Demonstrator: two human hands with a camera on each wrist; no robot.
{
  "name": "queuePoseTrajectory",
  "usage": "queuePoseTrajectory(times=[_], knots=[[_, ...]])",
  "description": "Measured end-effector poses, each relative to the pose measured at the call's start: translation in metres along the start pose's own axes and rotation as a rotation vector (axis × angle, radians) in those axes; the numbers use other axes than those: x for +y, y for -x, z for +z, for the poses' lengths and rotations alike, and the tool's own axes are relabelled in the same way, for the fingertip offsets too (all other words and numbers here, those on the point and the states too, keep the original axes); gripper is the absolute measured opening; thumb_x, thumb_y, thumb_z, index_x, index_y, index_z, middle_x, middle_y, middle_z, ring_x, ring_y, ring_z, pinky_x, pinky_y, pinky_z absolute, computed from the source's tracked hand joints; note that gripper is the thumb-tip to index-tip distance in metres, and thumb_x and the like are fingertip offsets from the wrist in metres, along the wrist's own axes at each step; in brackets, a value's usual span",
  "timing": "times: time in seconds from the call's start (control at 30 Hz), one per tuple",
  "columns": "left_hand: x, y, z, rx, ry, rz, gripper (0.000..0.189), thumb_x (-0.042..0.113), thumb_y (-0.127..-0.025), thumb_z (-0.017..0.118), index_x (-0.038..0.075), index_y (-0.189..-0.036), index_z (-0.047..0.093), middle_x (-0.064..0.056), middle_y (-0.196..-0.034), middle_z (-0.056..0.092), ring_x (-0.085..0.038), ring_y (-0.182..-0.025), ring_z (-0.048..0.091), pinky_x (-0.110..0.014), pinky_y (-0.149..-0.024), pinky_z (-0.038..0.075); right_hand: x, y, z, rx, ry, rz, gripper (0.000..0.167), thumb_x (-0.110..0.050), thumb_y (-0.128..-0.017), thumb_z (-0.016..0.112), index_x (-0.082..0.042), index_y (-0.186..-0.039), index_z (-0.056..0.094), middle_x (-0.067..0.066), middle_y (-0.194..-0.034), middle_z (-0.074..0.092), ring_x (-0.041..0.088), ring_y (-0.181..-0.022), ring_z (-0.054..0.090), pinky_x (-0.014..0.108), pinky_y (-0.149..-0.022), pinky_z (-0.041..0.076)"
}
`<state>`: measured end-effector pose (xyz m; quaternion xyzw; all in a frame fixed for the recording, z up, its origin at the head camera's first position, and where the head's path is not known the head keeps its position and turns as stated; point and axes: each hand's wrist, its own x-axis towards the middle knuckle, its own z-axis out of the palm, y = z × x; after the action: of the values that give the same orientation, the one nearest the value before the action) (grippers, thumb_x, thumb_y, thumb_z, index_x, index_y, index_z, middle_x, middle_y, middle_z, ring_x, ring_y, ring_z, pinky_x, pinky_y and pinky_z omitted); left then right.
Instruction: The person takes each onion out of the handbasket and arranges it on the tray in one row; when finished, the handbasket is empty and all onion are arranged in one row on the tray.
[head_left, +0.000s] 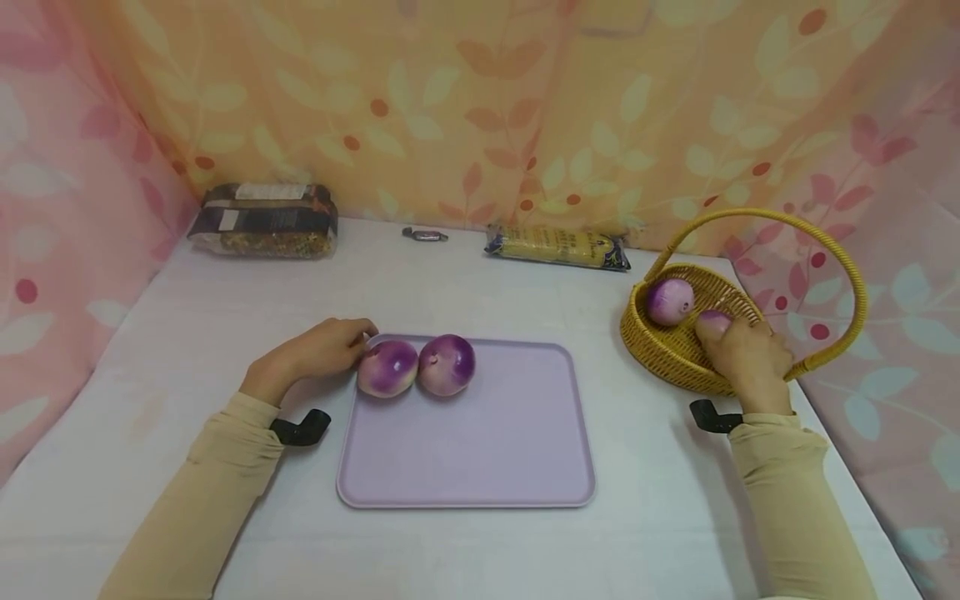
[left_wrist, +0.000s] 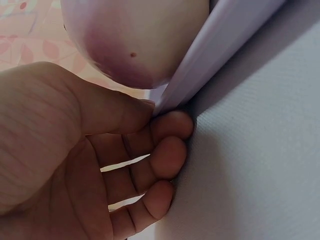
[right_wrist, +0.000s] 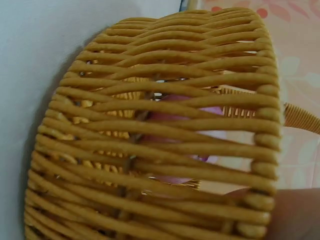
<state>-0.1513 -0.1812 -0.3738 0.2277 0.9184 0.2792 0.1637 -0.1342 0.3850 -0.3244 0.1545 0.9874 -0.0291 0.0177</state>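
Observation:
At the far left corner of the lavender tray [head_left: 480,450], my left hand [head_left: 330,346] pinches the rim. In the left wrist view, the thumb is on the tray's rim and the fingertips [left_wrist: 169,157] curl against its outer side, near the white cloth. Two round purple-and-white vegetables [head_left: 387,368] [head_left: 447,365] sit side by side on the tray, the left one close to that hand. Inside the wicker basket [head_left: 675,371], my right hand [head_left: 750,354] grips another such vegetable [head_left: 714,322], mostly covered by the fingers. A further vegetable [head_left: 670,302] lies beside it.
The basket's tall handle [head_left: 847,258] arches over to the right of my right hand. Along the back lie a dark food package [head_left: 266,221], a small wrapped sweet [head_left: 425,235] and a long yellow packet [head_left: 558,246]. Patterned curtains [head_left: 420,100] enclose the white-covered table.

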Motion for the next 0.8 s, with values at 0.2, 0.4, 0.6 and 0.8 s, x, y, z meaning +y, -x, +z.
queuePoseTrajectory(times=[0.2, 0.4, 0.6, 0.8], knots=[[0.0006, 0.0004, 0.0015, 0.003, 0.006, 0.018, 0.026, 0.007, -0.098, 0.046, -0.001, -0.119, 0.060, -0.001, -0.076, 0.062, -0.012, -0.071, 0.055, -0.030, -0.071, 0.046, 0.0075, -0.0037, 0.0081, 0.066, -0.045, -0.028, 0.067, -0.049, -0.097, 0.040, 0.015, -0.117, 0.039, 0.049, -0.108, 0.049, 0.065, -0.097, 0.051, 0.069, -0.069, 0.044], [0.0002, 0.0018, 0.0007, 0.001, -0.003, 0.023, 0.028, 0.007, -0.098, 0.046, -0.001, -0.121, 0.059, -0.002, -0.078, 0.063, -0.013, -0.073, 0.056, -0.032, -0.072, 0.047, 0.0069, -0.0053, 0.0112, 0.088, -0.092, -0.033, 0.063, -0.045, -0.097, 0.038, 0.013, -0.121, 0.040, 0.049, -0.109, 0.048, 0.065, -0.098, 0.050, 0.070, -0.074, 0.043], [-0.0006, 0.0011, 0.0015, 0.003, -0.004, 0.023, 0.028, 0.006, -0.098, 0.046, -0.002, -0.121, 0.059, -0.002, -0.079, 0.064, -0.013, -0.073, 0.056, -0.032, -0.072, 0.048, 0.0061, -0.0055, 0.0113, 0.070, -0.117, -0.071, 0.061, -0.040, -0.098, 0.036, 0.017, -0.121, 0.042, 0.050, -0.114, 0.041, 0.064, -0.102, 0.045, 0.071, -0.084, 0.039], [-0.0021, -0.0008, 0.0019, 0.002, -0.008, 0.026, 0.027, 0.006, -0.098, 0.046, -0.002, -0.121, 0.059, -0.003, -0.078, 0.063, -0.012, -0.072, 0.056, -0.032, -0.071, 0.047, 0.0051, -0.0006, 0.0071, 0.116, -0.125, -0.097, 0.063, -0.040, -0.098, 0.040, 0.017, -0.125, 0.041, 0.046, -0.119, 0.042, 0.062, -0.105, 0.045, 0.071, -0.087, 0.038]])
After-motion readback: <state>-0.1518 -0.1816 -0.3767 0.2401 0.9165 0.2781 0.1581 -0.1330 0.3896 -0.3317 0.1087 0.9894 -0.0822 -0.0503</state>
